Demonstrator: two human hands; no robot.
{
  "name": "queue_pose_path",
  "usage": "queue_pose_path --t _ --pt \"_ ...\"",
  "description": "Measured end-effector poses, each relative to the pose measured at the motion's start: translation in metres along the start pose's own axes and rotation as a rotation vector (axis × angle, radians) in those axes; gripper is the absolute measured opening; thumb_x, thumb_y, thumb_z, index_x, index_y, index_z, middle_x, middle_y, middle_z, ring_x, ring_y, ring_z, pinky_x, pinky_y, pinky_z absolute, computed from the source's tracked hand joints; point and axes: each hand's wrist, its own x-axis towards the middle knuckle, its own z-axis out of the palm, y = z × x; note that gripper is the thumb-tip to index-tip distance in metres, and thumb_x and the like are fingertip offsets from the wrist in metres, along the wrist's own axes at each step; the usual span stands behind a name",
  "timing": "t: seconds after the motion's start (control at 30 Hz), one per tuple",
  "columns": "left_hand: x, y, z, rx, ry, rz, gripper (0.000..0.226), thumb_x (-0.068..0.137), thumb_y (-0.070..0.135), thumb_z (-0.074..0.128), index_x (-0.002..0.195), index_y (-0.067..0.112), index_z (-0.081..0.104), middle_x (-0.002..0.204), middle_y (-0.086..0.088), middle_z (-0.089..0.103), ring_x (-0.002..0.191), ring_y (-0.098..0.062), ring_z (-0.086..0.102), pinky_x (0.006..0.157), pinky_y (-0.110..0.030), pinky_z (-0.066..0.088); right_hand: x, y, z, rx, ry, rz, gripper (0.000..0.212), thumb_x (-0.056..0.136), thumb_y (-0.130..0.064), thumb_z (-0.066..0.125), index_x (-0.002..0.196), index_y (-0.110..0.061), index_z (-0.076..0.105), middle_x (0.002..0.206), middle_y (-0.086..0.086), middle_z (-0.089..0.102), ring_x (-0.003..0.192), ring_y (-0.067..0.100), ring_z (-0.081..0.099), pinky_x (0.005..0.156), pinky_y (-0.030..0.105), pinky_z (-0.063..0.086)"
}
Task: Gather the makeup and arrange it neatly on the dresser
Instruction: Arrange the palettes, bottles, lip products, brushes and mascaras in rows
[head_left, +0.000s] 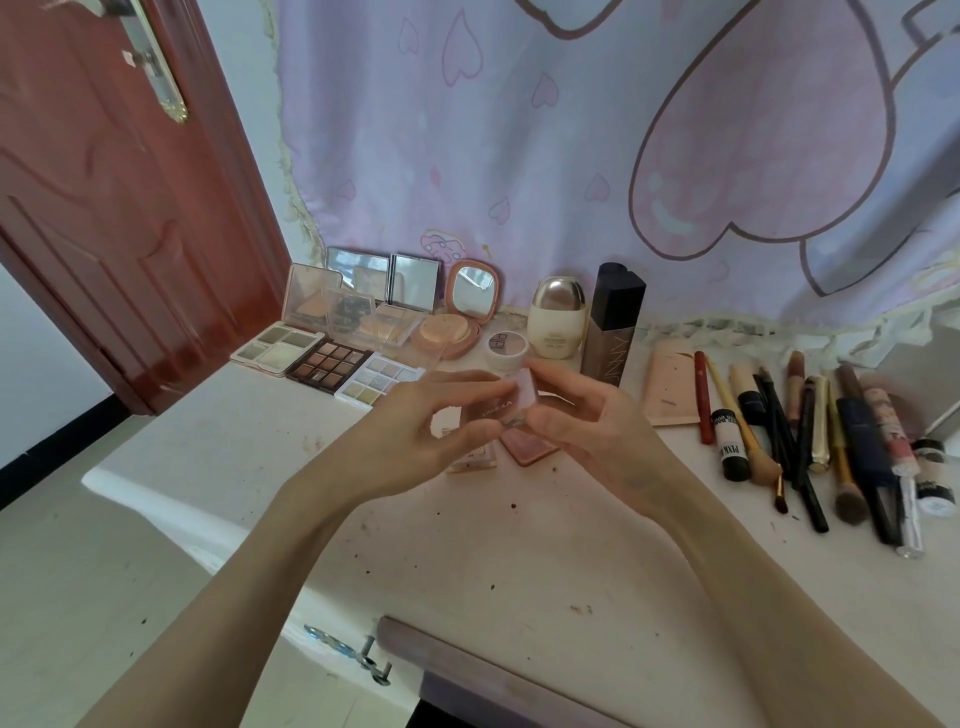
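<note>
A small pink compact (501, 402) is held above the white dresser top (467, 545) between both hands. My left hand (431, 431) pinches its left side and my right hand (576, 421) pinches its right side. Under the hands lie a pink square blush pan (527, 447) and another small clear case (470, 460), partly hidden. Open eyeshadow palettes (330, 358) stand in a row at the back left, with a round peach cushion compact (457, 325) beside them.
A small white jar (506, 349), a cream bottle with a gold cap (557, 318) and a tall dark bottle (613, 325) stand at the back. A beige sachet (670, 387) and several brushes, pencils and tubes (810, 441) lie at the right. A red door (119, 208) is at the left.
</note>
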Motion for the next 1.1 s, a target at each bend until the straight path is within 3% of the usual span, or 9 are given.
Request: queue_pose_path --t 0.1,0.23,0.37,0.43,0.63,0.7,0.83,1.0,1.1 --pt "-0.002 0.001 -0.004 0.012 -0.046 0.024 0.034 0.087 0.032 0.054 0.120 0.040 0.047 0.117 -0.005 0.062 0.105 0.001 0.050 0.087 0.002 0.031 0.000 0.002 0.004 -0.059 0.011 0.009 0.060 0.074 -0.021 0.069 0.130 -0.018 0.049 0.113 -0.010 0.065 0.106 0.010 0.063 0.094 0.029 0.050" --pt "-0.004 -0.003 -0.009 0.052 -0.123 0.016 0.040 0.093 0.017 0.052 0.127 0.035 0.041 0.125 -0.003 0.058 0.106 0.005 0.044 0.086 0.006 0.027 0.002 0.003 0.010 -0.102 0.031 0.008 0.052 0.081 -0.009 0.066 0.130 -0.017 0.050 0.104 -0.017 0.065 0.099 0.004 0.065 0.082 0.019 0.053" --pt "-0.004 -0.007 -0.011 0.096 -0.166 -0.001 0.039 0.095 0.021 0.048 0.132 0.032 0.042 0.126 0.016 0.049 0.110 0.018 0.034 0.087 0.006 0.025 0.001 0.004 0.014 -0.097 0.059 0.025 0.051 0.081 -0.010 0.067 0.129 -0.017 0.051 0.104 -0.016 0.065 0.095 0.001 0.065 0.080 0.018 0.053" --pt "-0.003 -0.007 -0.011 0.102 -0.174 -0.007 0.038 0.096 0.020 0.046 0.133 0.028 0.046 0.119 0.023 0.047 0.107 0.015 0.037 0.086 0.003 0.027 0.000 0.005 0.014 -0.086 0.069 0.033 0.049 0.082 -0.011 0.067 0.128 -0.016 0.052 0.109 -0.010 0.065 0.098 0.004 0.065 0.081 0.021 0.054" --pt "0.000 -0.016 -0.017 0.016 -0.132 -0.038 0.043 0.090 0.041 0.036 0.129 0.030 0.051 0.118 0.013 0.062 0.106 0.005 0.055 0.089 -0.010 0.040 -0.001 0.006 0.019 -0.056 0.050 0.062 0.038 0.083 -0.011 0.066 0.114 -0.029 0.055 0.099 -0.013 0.069 0.097 0.011 0.066 0.089 0.038 0.052" --pt "0.001 -0.019 -0.018 -0.014 -0.084 -0.006 0.039 0.091 0.039 0.037 0.124 0.029 0.055 0.117 0.012 0.063 0.107 0.003 0.056 0.090 -0.012 0.041 0.000 0.006 0.021 -0.001 0.033 0.075 0.041 0.082 -0.008 0.066 0.118 -0.026 0.054 0.102 -0.010 0.068 0.100 0.017 0.065 0.090 0.041 0.051" --pt "0.005 -0.023 -0.021 -0.220 0.146 -0.089 0.022 0.095 0.032 0.044 0.102 0.024 0.063 0.095 0.005 0.068 0.095 -0.010 0.064 0.088 -0.028 0.053 0.003 0.005 0.031 0.077 -0.013 0.125 0.055 0.078 0.002 0.067 0.127 -0.017 0.048 0.111 -0.008 0.063 0.097 0.010 0.067 0.083 0.026 0.054" --pt "0.002 -0.036 -0.037 -0.204 0.308 -0.201 0.019 0.096 0.015 0.046 0.096 0.012 0.064 0.083 -0.006 0.066 0.075 -0.020 0.064 0.070 -0.031 0.056 0.015 0.008 0.059 0.134 -0.031 0.197 0.056 0.075 0.008 0.070 0.120 -0.019 0.051 0.108 0.003 0.066 0.100 0.021 0.066 0.091 0.039 0.053" --pt "-0.005 -0.051 -0.055 -0.227 0.359 -0.303 0.015 0.094 0.014 0.050 0.097 0.011 0.065 0.081 -0.004 0.064 0.071 -0.016 0.061 0.067 -0.027 0.054 0.027 0.014 0.087 0.058 -0.070 0.197 0.063 0.074 0.006 0.071 0.129 -0.017 0.049 0.109 0.006 0.066 0.096 0.019 0.067 0.093 0.035 0.052"
